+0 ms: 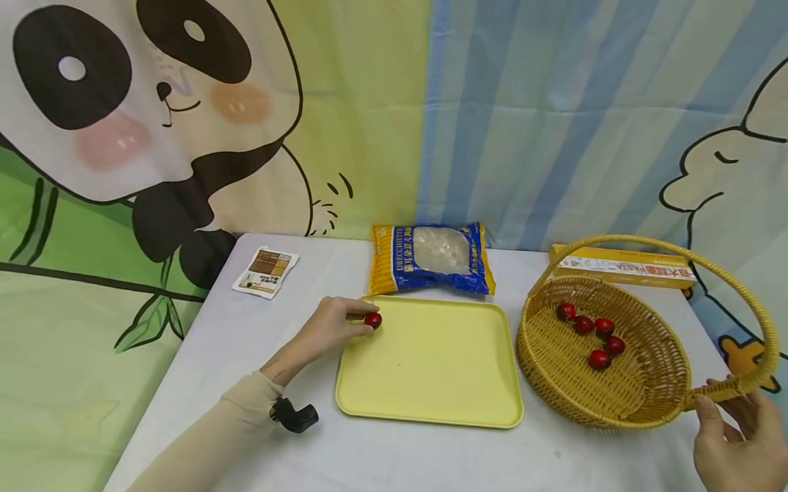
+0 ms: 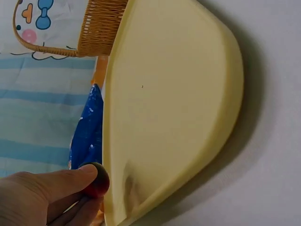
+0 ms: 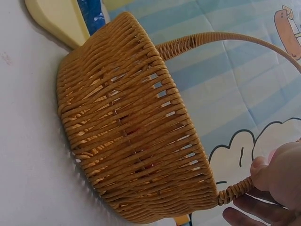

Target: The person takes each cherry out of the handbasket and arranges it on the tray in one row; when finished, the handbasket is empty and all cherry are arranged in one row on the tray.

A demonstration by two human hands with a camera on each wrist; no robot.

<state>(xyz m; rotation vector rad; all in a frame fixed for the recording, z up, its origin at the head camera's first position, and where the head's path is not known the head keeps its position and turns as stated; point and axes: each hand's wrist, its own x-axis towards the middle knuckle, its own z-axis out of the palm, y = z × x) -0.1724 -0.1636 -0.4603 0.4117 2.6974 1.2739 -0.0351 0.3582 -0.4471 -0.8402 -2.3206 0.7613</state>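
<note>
The left hand (image 1: 329,325) pinches a red cherry (image 1: 373,320) between thumb and fingers at the far left corner of the yellow tray (image 1: 431,365). The right hand (image 1: 745,446) grips the handle (image 1: 766,332) of the wicker basket (image 1: 669,357) at its near right end.

Five cherries (image 1: 605,327) lie inside the basket, which stands just right of the tray; the handle arches over it. A blue and yellow bag (image 1: 441,259) lies close behind the tray's far edge, and a long yellow box (image 1: 624,268) lies behind the basket. A small packet (image 1: 266,273) sits near the surface's far left corner. A printed curtain (image 1: 518,119) hangs along the far edge. White surface (image 1: 424,467) stretches before the tray and to its left, with only a narrow strip between tray and basket.
</note>
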